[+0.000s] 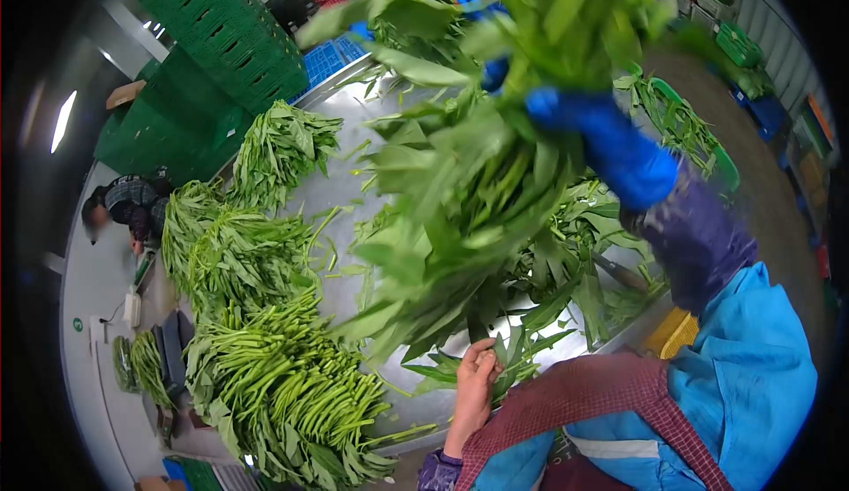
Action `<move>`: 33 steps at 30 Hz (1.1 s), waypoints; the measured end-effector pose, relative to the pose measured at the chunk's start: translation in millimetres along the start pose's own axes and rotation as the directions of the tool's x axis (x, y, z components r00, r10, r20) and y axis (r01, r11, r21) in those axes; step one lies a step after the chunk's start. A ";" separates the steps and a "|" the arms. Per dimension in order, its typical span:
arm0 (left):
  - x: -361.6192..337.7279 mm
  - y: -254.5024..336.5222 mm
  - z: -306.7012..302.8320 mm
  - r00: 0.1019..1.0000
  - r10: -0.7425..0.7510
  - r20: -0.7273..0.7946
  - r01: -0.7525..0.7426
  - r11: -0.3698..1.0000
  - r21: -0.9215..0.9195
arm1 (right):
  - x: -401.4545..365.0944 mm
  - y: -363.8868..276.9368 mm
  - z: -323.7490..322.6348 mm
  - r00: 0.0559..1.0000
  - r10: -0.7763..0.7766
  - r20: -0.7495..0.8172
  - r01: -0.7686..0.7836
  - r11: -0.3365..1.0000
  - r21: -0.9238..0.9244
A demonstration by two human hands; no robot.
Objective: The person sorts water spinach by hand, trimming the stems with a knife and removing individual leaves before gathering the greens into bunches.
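Note:
My right hand (610, 142), in a blue glove, grips a large bunch of long-leaved water spinach (495, 173) above the metal table (332, 195). The bunch is blurred by motion, and its leaves hide part of the glove. Lower down, my bare left hand (476, 376) has its fingers curled together by the leaves at the table's near edge. A dark narrow shape rises just above those fingers, but I cannot make out what they hold. Loose water spinach (584, 226) lies under and beside the raised bunch.
Bundled greens (287, 376) are piled along the table's left side, stems facing me. Across the table, a co-worker's blue-gloved hand (473, 0) is near more greens. Green crates (221, 31) are stacked behind; a yellow crate (674, 332) stands by my apron. Another person (133, 208) is far left.

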State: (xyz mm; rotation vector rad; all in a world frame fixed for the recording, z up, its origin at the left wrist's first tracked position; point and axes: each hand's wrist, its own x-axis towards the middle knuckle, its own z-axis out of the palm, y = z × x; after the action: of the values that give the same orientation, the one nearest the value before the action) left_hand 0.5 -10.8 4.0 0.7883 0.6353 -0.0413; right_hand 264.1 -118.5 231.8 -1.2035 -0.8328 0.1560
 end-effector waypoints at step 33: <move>44.8 74.0 88.2 0.390 0.496 0.776 -0.822 -0.191 0.536 | -232.3 117.9 -96.9 0.818 0.574 -0.031 -0.570 0.802 -0.178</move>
State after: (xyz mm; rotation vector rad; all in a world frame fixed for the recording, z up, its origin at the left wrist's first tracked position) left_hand 102.1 -8.5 74.2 2.2445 -0.3862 0.5816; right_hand 200.0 -267.7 6.2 -1.6067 -0.4827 0.6035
